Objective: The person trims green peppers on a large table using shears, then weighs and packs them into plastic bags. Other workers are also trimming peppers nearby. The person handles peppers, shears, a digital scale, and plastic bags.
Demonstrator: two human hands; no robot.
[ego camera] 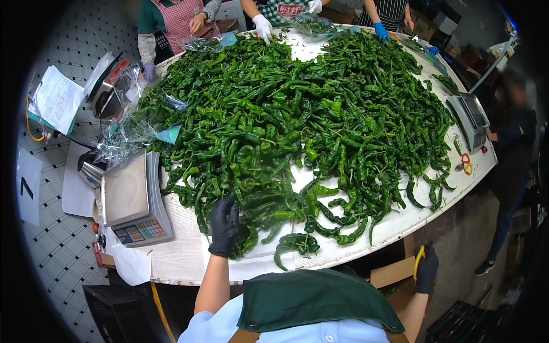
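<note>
A broad heap of long green peppers (274, 107) covers much of the white table (184, 257). My left hand (224, 225), in a black glove, lies against peppers at the heap's near edge; whether its fingers grip any cannot be told. Away from the table, at the lower right, my right hand (426, 268), also black-gloved, holds a yellow-handled tool (417, 261), perhaps small scissors or snips, its tip too blurred to tell. Below that hand's left side is an open cardboard box (392, 273). A small bunch of peppers (296, 246) lies apart near the table's front edge.
A digital scale (128, 193) stands left of the heap, and another scale (469, 120) at the right edge. Clear plastic bags (124, 137) lie at the left. Across the table are several gloved co-workers; another person (512, 154) stands at the right. Red and yellow scissors (466, 163) lie at right.
</note>
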